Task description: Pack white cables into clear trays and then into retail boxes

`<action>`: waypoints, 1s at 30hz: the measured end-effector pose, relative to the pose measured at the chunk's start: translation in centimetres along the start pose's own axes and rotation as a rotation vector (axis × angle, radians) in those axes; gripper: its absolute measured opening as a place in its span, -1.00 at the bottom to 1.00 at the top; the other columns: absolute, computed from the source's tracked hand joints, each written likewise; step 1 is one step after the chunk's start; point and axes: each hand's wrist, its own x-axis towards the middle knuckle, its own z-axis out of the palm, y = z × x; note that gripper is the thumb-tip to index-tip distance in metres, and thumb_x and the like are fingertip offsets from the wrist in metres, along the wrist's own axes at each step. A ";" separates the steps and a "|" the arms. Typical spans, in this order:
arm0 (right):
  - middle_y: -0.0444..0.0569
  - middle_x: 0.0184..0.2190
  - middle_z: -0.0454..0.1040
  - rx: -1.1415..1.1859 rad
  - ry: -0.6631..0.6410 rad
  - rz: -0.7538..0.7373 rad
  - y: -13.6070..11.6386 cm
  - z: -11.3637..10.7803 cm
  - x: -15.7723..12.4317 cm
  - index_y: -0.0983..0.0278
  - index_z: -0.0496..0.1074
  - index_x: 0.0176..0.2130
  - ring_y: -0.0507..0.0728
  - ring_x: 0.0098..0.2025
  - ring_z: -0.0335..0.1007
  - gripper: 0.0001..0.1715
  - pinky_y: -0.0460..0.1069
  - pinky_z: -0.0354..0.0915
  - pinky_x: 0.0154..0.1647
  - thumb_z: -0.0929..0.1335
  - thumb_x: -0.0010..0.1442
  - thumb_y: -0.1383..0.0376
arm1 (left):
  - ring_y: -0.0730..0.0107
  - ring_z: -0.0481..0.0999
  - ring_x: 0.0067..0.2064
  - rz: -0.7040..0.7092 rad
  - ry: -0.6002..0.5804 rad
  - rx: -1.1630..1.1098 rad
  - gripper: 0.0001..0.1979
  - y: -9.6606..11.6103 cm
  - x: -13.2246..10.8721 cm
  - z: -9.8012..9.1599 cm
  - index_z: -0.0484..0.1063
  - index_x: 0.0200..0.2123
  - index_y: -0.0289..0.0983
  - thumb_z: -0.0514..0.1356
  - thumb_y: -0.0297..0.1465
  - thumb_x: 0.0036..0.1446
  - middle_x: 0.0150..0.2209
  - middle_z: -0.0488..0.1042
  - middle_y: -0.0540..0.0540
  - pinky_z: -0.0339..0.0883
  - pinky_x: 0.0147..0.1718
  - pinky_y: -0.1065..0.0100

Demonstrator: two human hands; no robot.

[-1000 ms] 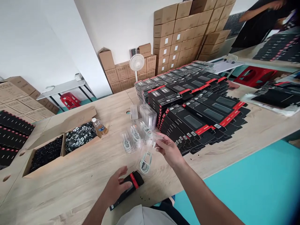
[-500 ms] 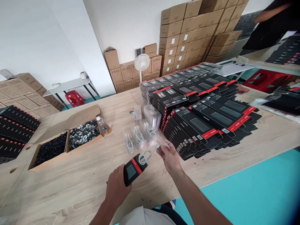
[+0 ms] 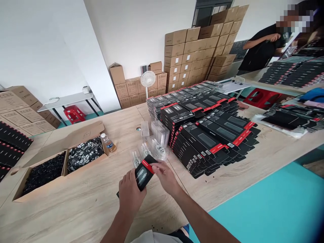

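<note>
My left hand [image 3: 130, 190] is wrapped round a small black-and-red cable box [image 3: 143, 175], held tilted above the table. Through the box's window, two pale cable connectors show. At the box's upper end, by the red band, my right hand [image 3: 164, 176] pinches the edge with thumb and fingers. Just beyond it lie clear plastic trays holding coiled white cables [image 3: 159, 149], partly hidden by the box. More clear plastic trays [image 3: 160, 132] are stacked behind them. Flattened black-and-red boxes [image 3: 207, 140] form big piles on the right.
A cardboard carton [image 3: 40, 190] of small black parts stands at the left, beside a drink bottle [image 3: 109, 143]. A white fan [image 3: 148, 79] and stacked brown cartons [image 3: 174, 50] line the wall. A co-worker [image 3: 260, 47] stands at the upper right.
The coiled cable that hung between the box and my right hand is now inside the box. My right hand has moved left onto the box's end. The view has shifted right.
</note>
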 end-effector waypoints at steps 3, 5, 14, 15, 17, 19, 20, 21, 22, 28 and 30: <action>-0.01 -0.09 0.49 -0.010 -0.120 0.078 -0.1 0.2 -0.5 0.13 0.49 -0.04 0.16 -0.12 0.41 -0.57 0.06 0.38 -0.18 0.42 0.08 0.08 | -0.07 0.34 0.08 -0.048 -0.019 -0.209 -0.35 1.4 0.7 -0.4 0.19 0.12 -0.26 0.27 -0.33 -0.07 0.01 0.39 -0.24 0.16 0.01 0.04; -0.05 -0.20 0.52 -0.001 -0.146 0.113 -1.0 -0.7 -0.3 0.15 0.47 -0.03 0.12 -0.25 0.41 -0.56 0.03 0.37 -0.27 0.41 0.09 0.11 | 0.03 0.39 0.03 -0.055 -0.117 -0.486 -0.37 1.8 0.6 -0.9 0.17 0.14 -0.25 0.25 -0.26 0.00 -0.01 0.40 -0.22 0.21 -0.01 0.10; -0.14 -0.34 0.50 0.075 -0.296 0.160 -4.1 -3.1 -2.9 0.14 0.37 -0.06 0.08 -0.31 0.39 -0.60 -0.03 0.29 -0.31 0.43 0.10 0.11 | 0.37 0.47 -0.24 -0.020 -0.644 -1.216 -0.18 1.2 -1.3 -3.7 -0.16 0.31 0.02 0.24 -0.29 0.10 0.05 0.34 -0.17 0.35 -0.26 0.29; -0.13 -0.35 0.49 0.037 -0.296 0.169 -3.9 -3.0 -3.4 0.15 0.41 -0.10 0.08 -0.32 0.38 -0.65 -0.03 0.28 -0.32 0.40 0.14 0.08 | 0.36 0.48 -0.23 -0.017 -0.701 -1.238 -0.17 1.0 -1.4 -3.7 -0.13 0.30 0.03 0.27 -0.29 0.07 0.08 0.32 -0.17 0.35 -0.28 0.31; -0.11 -0.35 0.48 -0.080 -0.277 0.153 -3.4 -2.8 -4.2 0.17 0.47 -0.16 0.10 -0.30 0.37 -0.68 -0.01 0.29 -0.30 0.32 0.21 0.03 | 0.35 0.48 -0.24 -0.034 -0.761 -1.248 -0.27 0.7 -1.4 -3.5 0.07 0.23 -0.01 0.30 -0.27 0.03 0.04 0.36 -0.14 0.36 -0.34 0.35; -0.08 -0.30 0.47 -0.214 -0.257 0.089 -2.8 -2.7 -4.6 0.17 0.53 -0.23 0.13 -0.22 0.38 -0.66 0.03 0.30 -0.17 0.28 0.25 0.04 | 0.37 0.47 -0.29 -0.058 -0.724 -1.225 -0.51 0.5 -1.1 -2.7 0.29 0.06 -0.12 0.27 -0.21 0.06 -0.12 0.44 -0.09 0.34 -0.39 0.38; -0.06 -0.26 0.47 -0.266 -0.245 0.052 -2.6 -2.7 -4.7 0.17 0.54 -0.25 0.15 -0.16 0.38 -0.68 0.04 0.28 -0.10 0.29 0.25 0.06 | 0.38 0.45 -0.32 -0.062 -0.668 -1.210 -0.62 0.5 -0.9 -2.2 0.37 -0.04 -0.18 0.24 -0.19 0.08 -0.20 0.46 -0.07 0.33 -0.40 0.39; -0.05 -0.22 0.47 -0.293 -0.225 0.023 -2.3 -2.6 -4.7 0.17 0.54 -0.26 0.15 -0.12 0.37 -0.71 0.05 0.27 -0.04 0.30 0.23 0.08 | 0.38 0.45 -0.32 -0.057 -0.594 -1.195 -0.67 0.5 -0.6 -1.6 0.41 -0.12 -0.22 0.22 -0.17 0.10 -0.26 0.47 -0.06 0.33 -0.39 0.39; -0.04 -0.20 0.47 -0.294 -0.199 0.010 -2.0 -2.6 -4.8 0.16 0.54 -0.25 0.16 -0.11 0.38 -0.74 0.06 0.26 -0.02 0.32 0.22 0.10 | 0.37 0.45 -0.30 -0.044 -0.514 -1.182 -0.69 0.6 -0.4 -1.1 0.45 -0.19 -0.25 0.21 -0.16 0.10 -0.28 0.48 -0.06 0.33 -0.35 0.37; -0.13 -0.29 0.48 -0.165 -0.044 0.029 -1.8 -2.5 -4.6 0.14 0.35 -0.03 0.11 -0.24 0.41 -0.58 0.03 0.32 -0.16 0.41 0.09 0.19 | 0.28 0.50 -0.16 -0.009 -0.291 -1.192 -0.71 1.5 0.0 -0.2 0.43 -0.20 -0.23 0.29 -0.26 -0.01 -0.19 0.52 -0.09 0.34 -0.13 0.28; -0.12 -0.31 0.47 -0.203 -0.100 0.042 -2.4 -2.6 -4.4 0.17 0.41 -0.11 0.10 -0.26 0.41 -0.65 0.02 0.32 -0.20 0.42 0.07 0.18 | 0.29 0.52 -0.18 -0.039 -0.284 -1.233 -0.68 1.8 0.2 -0.9 0.38 -0.21 -0.22 0.32 -0.30 -0.06 -0.25 0.53 -0.07 0.35 -0.15 0.28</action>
